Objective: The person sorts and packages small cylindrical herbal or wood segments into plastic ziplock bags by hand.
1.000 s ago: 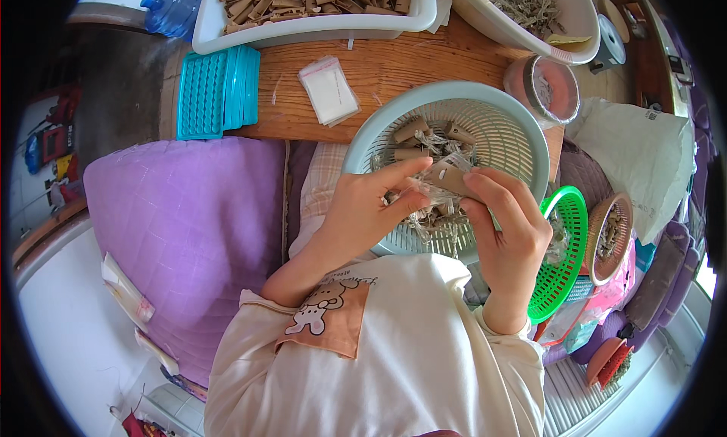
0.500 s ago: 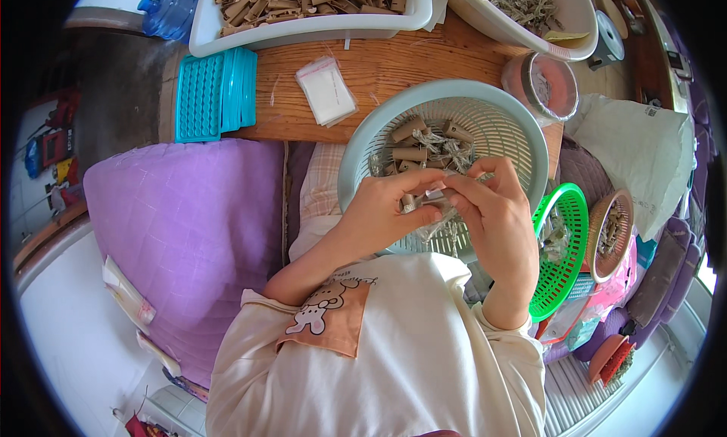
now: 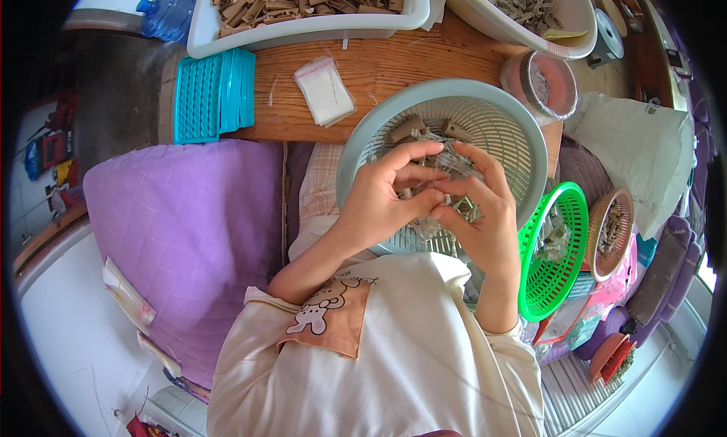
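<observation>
Fingers (image 3: 409,154) half curled, thumbs nearly meeting; clear plastic (image 3: 453,164) pinched between left hand (image 3: 388,198) and right hand (image 3: 488,213), above grey-green basket (image 3: 350,153); content of plastic cannot be told. Brown tubes (image 3: 409,128) held inside basket. Just right of basket: green basket (image 3: 545,289). Left of basket, farther off: white packets (image 3: 327,92) laid on wooden table (image 3: 291,58).

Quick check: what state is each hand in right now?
Left hand: fingers partly curled beside clear plastic over the grey-green basket; grip hidden, cannot tell.
Right hand: fingers curled at the same plastic; firm pinch cannot be told.
</observation>
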`<action>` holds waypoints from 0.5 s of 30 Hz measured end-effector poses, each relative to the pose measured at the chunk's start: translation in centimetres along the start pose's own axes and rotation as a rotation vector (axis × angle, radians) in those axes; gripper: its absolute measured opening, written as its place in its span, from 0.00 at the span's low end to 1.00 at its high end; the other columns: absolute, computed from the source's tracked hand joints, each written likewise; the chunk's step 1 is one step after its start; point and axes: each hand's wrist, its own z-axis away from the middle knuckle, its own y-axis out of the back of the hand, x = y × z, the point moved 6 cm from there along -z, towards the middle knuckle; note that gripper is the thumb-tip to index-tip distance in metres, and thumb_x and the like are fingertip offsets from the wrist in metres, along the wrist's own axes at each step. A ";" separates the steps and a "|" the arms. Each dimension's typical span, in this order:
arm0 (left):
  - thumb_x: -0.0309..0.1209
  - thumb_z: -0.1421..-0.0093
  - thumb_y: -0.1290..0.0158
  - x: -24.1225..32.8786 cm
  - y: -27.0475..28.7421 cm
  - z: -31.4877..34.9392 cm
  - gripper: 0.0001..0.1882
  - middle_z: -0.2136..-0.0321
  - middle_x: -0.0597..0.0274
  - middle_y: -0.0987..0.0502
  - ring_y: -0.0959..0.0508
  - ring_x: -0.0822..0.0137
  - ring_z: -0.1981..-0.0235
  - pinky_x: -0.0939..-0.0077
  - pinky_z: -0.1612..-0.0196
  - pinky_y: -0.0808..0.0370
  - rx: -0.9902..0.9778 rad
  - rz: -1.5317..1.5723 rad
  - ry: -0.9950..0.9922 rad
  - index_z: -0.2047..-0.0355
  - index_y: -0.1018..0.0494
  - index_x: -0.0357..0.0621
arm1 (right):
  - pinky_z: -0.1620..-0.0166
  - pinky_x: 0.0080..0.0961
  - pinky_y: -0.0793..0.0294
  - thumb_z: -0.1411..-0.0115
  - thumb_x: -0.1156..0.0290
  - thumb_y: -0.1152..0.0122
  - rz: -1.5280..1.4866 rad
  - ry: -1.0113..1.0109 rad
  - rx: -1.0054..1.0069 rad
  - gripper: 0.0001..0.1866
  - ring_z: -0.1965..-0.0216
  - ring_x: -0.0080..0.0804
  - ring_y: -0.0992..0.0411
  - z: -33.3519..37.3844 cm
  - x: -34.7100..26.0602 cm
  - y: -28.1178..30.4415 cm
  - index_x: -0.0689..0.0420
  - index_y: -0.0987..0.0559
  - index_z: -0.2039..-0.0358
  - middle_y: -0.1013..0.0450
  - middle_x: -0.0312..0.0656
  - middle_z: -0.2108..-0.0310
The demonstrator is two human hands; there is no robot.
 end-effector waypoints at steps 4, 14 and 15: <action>0.24 0.50 0.45 0.6 -0.1 -0.1 0.26 0.64 0.55 0.26 0.26 0.74 0.64 0.84 0.65 0.28 -0.007 0.077 -0.034 0.51 0.40 0.39 | 0.54 0.33 0.34 0.58 0.63 0.35 -0.300 -0.043 0.206 0.22 0.54 0.41 0.36 0.3 1.1 0.1 0.59 0.27 0.62 0.38 0.48 0.51; 0.29 0.55 0.40 2.7 0.2 0.8 0.27 0.61 0.56 0.27 0.27 0.70 0.70 0.79 0.66 0.28 0.262 -0.129 -0.489 0.54 0.34 0.41 | 0.66 0.12 0.33 0.40 0.68 0.54 -0.627 -0.314 0.195 0.15 0.71 0.17 0.34 1.1 1.3 -1.2 0.64 0.28 0.57 0.26 0.41 0.68; 0.29 0.55 0.40 3.0 0.2 0.8 0.27 0.61 0.56 0.27 0.27 0.70 0.70 0.79 0.66 0.28 0.258 -0.131 -0.494 0.54 0.34 0.41 | 0.69 0.12 0.32 0.41 0.70 0.53 -0.583 -0.428 0.148 0.13 0.73 0.16 0.32 1.5 1.6 -1.4 0.64 0.26 0.59 0.26 0.41 0.71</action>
